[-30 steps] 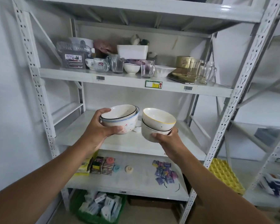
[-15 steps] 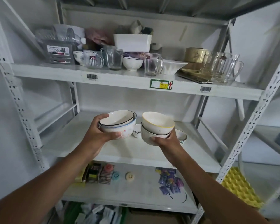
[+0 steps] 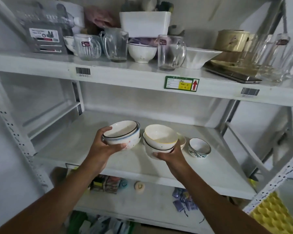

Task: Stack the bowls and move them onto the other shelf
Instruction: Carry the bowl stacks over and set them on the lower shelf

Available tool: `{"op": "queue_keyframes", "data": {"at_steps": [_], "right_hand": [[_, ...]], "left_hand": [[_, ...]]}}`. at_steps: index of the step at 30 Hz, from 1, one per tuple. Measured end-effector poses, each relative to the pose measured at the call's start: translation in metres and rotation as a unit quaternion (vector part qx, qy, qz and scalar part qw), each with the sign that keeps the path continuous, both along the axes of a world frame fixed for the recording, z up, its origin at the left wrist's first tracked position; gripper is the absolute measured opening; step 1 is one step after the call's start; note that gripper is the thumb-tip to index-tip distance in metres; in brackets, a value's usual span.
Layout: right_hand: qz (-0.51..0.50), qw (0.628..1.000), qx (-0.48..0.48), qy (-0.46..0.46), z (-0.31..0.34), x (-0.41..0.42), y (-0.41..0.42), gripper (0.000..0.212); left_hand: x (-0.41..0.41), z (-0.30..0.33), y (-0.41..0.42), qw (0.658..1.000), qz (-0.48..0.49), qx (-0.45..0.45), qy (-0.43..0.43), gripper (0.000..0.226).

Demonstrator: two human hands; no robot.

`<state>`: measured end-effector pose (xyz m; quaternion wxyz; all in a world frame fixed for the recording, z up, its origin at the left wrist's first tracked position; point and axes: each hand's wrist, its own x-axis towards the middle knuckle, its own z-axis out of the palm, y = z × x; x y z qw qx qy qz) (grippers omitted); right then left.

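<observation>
Left hand [image 3: 101, 150] grips a stack of bowls [image 3: 123, 135] above the middle shelf [image 3: 74, 146]; right hand [image 3: 173, 153] grips a second stack [image 3: 160, 140] just to its right. A small bowl [image 3: 199, 147] stands on that shelf further right. Glass mugs [image 3: 171, 52] line the upper shelf [image 3: 125, 74].

A storeroom: white metal racking [image 3: 142, 76] with barcode labels [image 3: 82, 71], crowded with glassware [image 3: 172, 53].

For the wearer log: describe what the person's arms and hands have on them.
Nothing is worn that shows. Both forearms are bare right down to the picture's bottom edge, with no sleeve in view. The left hand and right hand are gloveless, and no watch, ring or bracelet is visible on either wrist or on the fingers.
</observation>
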<state>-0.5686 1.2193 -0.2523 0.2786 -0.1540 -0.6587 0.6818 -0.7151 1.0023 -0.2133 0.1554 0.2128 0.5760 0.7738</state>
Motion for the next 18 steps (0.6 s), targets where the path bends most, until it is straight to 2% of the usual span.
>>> {"op": "queue_keyframes", "data": {"at_steps": [12, 18], "right_hand": [[-0.038, 0.999, -0.017, -0.031, -0.075, -0.052, 0.023, 0.092], [-0.067, 0.997, -0.008, -0.048, -0.115, -0.076, 0.029, 0.086]], "left_hand": [[-0.072, -0.067, 0.037, 0.997, 0.011, -0.07, 0.018, 0.077], [-0.098, -0.103, 0.045, 0.99, 0.018, -0.114, 0.078, 0.094]]}}
